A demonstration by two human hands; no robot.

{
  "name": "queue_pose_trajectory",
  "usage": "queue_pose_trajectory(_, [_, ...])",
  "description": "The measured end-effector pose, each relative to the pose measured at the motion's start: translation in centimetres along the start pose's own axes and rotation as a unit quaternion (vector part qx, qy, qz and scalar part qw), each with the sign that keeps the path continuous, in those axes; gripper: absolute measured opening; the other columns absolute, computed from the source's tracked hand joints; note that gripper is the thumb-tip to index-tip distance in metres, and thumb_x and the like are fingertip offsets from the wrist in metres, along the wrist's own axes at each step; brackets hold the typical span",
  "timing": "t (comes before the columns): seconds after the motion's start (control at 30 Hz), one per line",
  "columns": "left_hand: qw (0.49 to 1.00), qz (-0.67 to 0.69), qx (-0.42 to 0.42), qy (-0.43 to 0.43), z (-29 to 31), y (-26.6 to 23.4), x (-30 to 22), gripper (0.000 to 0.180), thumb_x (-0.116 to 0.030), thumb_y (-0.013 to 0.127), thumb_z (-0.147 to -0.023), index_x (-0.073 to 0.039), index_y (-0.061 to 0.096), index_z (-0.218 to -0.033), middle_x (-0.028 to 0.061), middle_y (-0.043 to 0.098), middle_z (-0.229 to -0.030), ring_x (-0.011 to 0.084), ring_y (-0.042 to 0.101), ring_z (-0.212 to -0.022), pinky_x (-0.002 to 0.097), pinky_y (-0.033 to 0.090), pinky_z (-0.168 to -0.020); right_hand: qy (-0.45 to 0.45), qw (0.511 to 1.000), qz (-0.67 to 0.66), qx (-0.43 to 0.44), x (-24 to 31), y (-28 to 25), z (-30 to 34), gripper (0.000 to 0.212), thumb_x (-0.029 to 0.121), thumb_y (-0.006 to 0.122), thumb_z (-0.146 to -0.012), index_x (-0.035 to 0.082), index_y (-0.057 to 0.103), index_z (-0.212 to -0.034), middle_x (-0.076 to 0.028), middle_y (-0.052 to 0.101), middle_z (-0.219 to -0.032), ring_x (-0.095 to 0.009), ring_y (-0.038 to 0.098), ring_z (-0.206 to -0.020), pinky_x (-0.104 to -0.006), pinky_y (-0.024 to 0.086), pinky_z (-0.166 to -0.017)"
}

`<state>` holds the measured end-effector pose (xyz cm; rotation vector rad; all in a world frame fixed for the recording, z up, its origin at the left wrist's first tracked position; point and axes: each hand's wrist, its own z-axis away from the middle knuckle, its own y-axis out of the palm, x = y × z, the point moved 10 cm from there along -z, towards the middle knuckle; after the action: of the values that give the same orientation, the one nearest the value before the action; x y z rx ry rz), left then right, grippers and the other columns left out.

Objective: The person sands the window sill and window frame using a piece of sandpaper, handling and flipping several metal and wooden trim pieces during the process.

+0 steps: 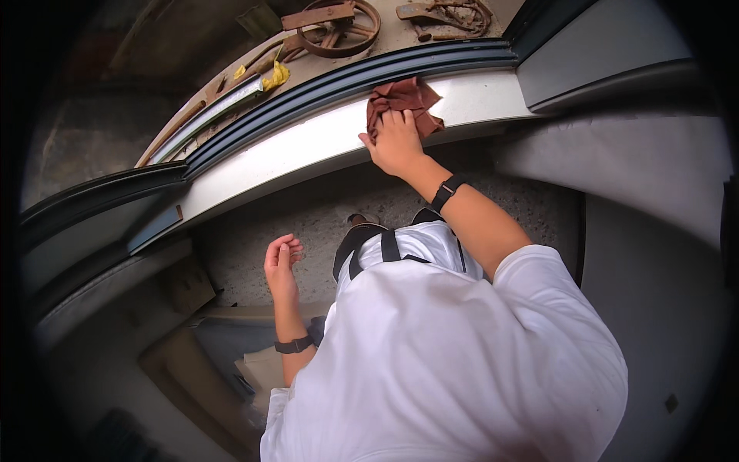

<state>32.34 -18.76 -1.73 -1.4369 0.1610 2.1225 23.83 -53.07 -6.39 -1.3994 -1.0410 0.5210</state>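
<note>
A crumpled reddish-brown cloth (406,94) lies on the white window sill (285,152), close to its right end. My right hand (396,145) presses on the cloth with the fingers over its near side, and the arm reaches up and forward. The cloth's far edge touches the dark window track (346,73). Away from the sill, my left hand (283,258) hangs over the floor with loosely curled fingers and nothing in it. Each wrist wears a dark band.
Beyond the track are a rusty wheel (339,29), a rusty metal piece (454,17), yellow scraps (275,75) and a long metal strip (208,119). A dark window frame (100,192) stands at left. Cardboard (262,368) lies at lower left; a grey wall (647,323) is at right.
</note>
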Motion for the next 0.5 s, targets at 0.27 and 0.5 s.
queue_pose_trajectory(0.27, [0.997,-0.036,0.059,0.044,-1.4,3.7,-2.3,0.022,-0.018,0.053,-0.104,-0.004,0.066,-0.116,0.0041,0.070,-0.105,0.0113,0.064,-0.092,0.0250,0.049,-0.080,-0.081,0.992,-0.090,-0.019,0.6,-0.9,-0.4,0.042,0.041,0.057,-0.096,0.004,0.066,-0.113,-0.008,0.059,-0.114,-0.026,0.054,-0.105,-0.0374,0.038,-0.097])
queue_pose_trajectory(0.5, [0.998,-0.040,0.056,0.012,-0.5,4.0,0.9,0.021,-0.016,0.052,-0.104,-0.005,0.066,-0.115,0.0037,0.070,-0.104,0.0110,0.064,-0.092,0.0252,0.048,-0.080,0.159,0.980,-0.008,-0.119,-20.1,-6.2,6.2,0.065,0.046,0.057,-0.095,-0.010,0.052,-0.127,-0.025,0.054,-0.130,-0.042,0.047,-0.121,-0.0461,0.033,-0.109])
